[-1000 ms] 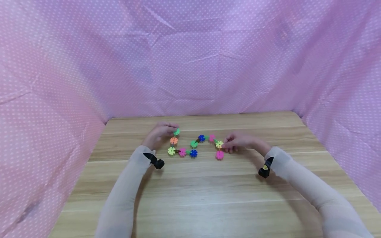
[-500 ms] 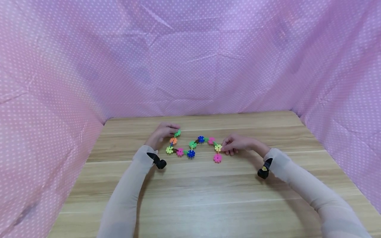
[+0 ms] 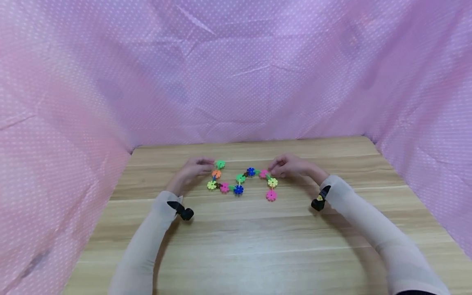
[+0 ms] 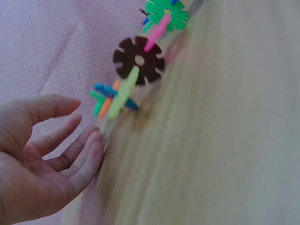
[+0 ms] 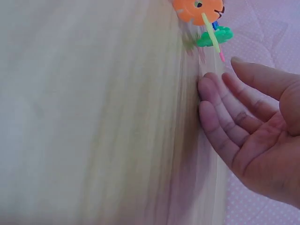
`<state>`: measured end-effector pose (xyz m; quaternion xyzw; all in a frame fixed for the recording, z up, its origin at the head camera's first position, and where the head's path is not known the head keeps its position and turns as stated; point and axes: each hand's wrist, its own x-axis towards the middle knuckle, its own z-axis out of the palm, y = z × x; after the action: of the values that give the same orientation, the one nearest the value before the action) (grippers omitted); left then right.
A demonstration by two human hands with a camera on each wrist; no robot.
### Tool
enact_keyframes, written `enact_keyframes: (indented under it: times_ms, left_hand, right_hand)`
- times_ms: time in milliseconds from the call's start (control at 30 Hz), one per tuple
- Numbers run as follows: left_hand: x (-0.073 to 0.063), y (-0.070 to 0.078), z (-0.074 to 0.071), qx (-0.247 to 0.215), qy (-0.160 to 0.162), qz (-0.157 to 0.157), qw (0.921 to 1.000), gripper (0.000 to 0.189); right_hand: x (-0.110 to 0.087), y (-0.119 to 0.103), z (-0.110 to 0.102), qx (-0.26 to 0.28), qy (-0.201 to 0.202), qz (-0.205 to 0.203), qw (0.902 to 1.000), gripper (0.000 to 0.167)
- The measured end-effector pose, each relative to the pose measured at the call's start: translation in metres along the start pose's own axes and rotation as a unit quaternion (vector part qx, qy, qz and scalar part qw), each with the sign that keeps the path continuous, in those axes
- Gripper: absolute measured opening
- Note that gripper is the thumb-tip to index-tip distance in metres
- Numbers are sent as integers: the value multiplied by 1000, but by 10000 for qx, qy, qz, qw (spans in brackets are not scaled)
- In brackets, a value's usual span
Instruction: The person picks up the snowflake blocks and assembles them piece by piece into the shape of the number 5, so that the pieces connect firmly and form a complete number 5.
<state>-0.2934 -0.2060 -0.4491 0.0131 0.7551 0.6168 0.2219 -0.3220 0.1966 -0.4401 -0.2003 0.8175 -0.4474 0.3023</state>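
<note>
A zigzag chain of plastic snowflake discs, joined edge to edge at their slots, rests on the wooden table. Its left end is a green disc (image 3: 220, 164), above an orange disc (image 3: 216, 174). The left hand (image 3: 196, 169) is just left of that end; in the left wrist view its fingers are loosely bent, apart from a yellow disc (image 4: 123, 93) and a brown disc (image 4: 139, 60). Beyond the chain's right part is the right hand (image 3: 291, 166), close to a pink disc (image 3: 263, 174). Its relaxed fingers hold nothing in the right wrist view, below an orange disc (image 5: 198, 10).
The wooden table (image 3: 254, 237) reaches back to a pink dotted cloth (image 3: 236, 94), which also hangs at both sides. A black camera strap (image 3: 180, 209) sits on the left wrist, and another strap (image 3: 321, 198) on the right.
Both hands have let go of the chain. The left hand has drawn back leftward from the green disc; the right has moved up, away from the yellow disc. The chain has shifted slightly.
</note>
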Motion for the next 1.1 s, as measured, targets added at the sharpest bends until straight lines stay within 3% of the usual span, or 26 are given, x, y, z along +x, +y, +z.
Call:
enact_keyframes:
  times_ms: [100, 267, 400, 533, 767, 967, 1100]
  left_hand:
    - [-12, -4, -6, 399, -357, 55, 9986, 53]
    - [-25, -8, -11, 1187, -881, 296, 9886, 58]
    - [-27, -11, -7, 1200, -1051, 425, 9863, 57]
    - [-27, -13, -1, 1220, -845, 439, 9880, 55]
    - [-21, -17, 10, 455, -472, 118, 9978, 53]
    - [-8, -18, 15, 160, -159, 271, 9994, 54]
    - [-2, -14, 19, -62, 59, 52, 9999, 53]
  right_hand:
    - [5, -4, -2, -139, -33, -86, 9999, 34]
    - [12, -7, -5, -101, -383, -185, 9990, 45]
    - [16, -6, -6, -102, -604, -308, 9976, 54]
    - [18, -5, -5, -217, -641, -346, 9971, 54]
    - [14, -2, -1, -446, -497, -636, 9957, 46]
    - [4, 0, 6, -582, -354, -710, 9951, 39]
    - [-2, 1, 16, -740, -194, -974, 9923, 33]
